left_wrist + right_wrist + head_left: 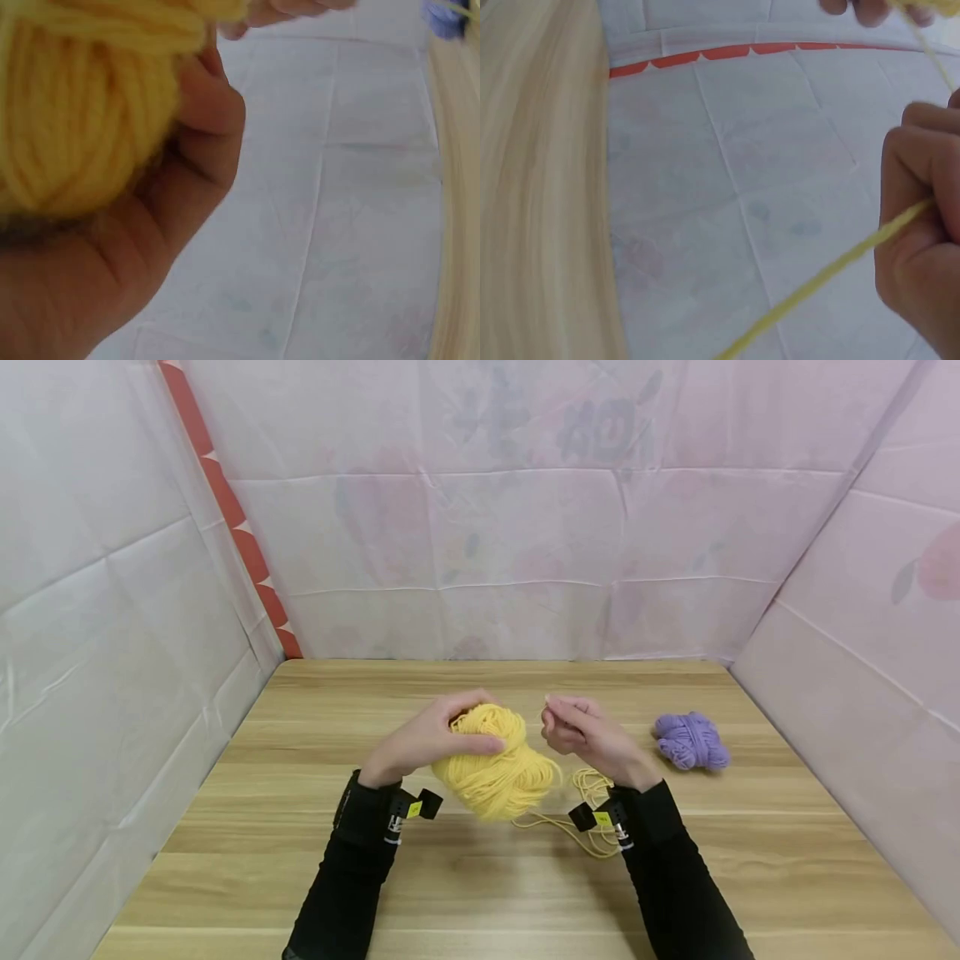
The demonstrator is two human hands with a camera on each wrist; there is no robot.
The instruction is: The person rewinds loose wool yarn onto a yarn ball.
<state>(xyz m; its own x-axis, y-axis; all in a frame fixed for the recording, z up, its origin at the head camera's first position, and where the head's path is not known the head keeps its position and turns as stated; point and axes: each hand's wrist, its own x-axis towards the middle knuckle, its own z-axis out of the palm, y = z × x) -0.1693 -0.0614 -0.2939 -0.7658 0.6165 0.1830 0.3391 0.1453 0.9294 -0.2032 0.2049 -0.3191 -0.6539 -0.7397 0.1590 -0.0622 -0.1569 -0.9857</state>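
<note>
Nearest us, loose yellow strands (591, 783) lie on the table (450, 893). Above it, our left hand (431, 735) grips the yellow yarn ball (498, 777), thumb across its side. Just right of the ball, our right hand (592, 735) pinches a yellow thread (817, 282). Farther right, we see purple yarn (692, 741); behind everything hangs pale cloth (517, 543).

Yellow yarn (495, 777) looks matt and fibrous, the wood tabletop (255, 835) smooth, sheeting (525, 531) creased.
</note>
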